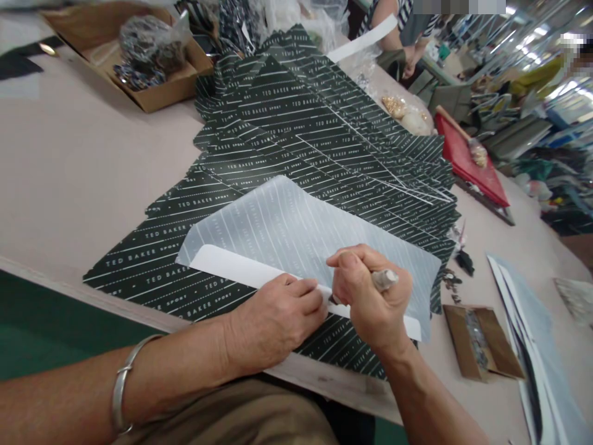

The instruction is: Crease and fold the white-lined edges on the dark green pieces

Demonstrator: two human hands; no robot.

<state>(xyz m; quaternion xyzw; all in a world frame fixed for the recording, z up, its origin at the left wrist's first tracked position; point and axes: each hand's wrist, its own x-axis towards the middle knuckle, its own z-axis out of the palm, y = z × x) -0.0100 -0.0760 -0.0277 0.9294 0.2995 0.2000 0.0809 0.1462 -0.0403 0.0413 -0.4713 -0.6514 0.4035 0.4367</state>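
Note:
A pale grey striped sheet (301,232) with a white folded strip (231,266) along its near edge lies face down on a fanned pile of dark green printed sheets (296,123). My left hand (273,321) presses its fingertips on the white strip, fingers bunched together. My right hand (370,296) is closed around a small grey tool (385,280), its tip down on the strip beside my left fingers. A silver bangle (121,383) sits on my left wrist.
A cardboard box (152,93) with bagged items stands at the far left. A small open carton (484,343) lies at right, beside more pale sheets (532,346). A red tray (467,161) and another person's arm (398,37) are farther back.

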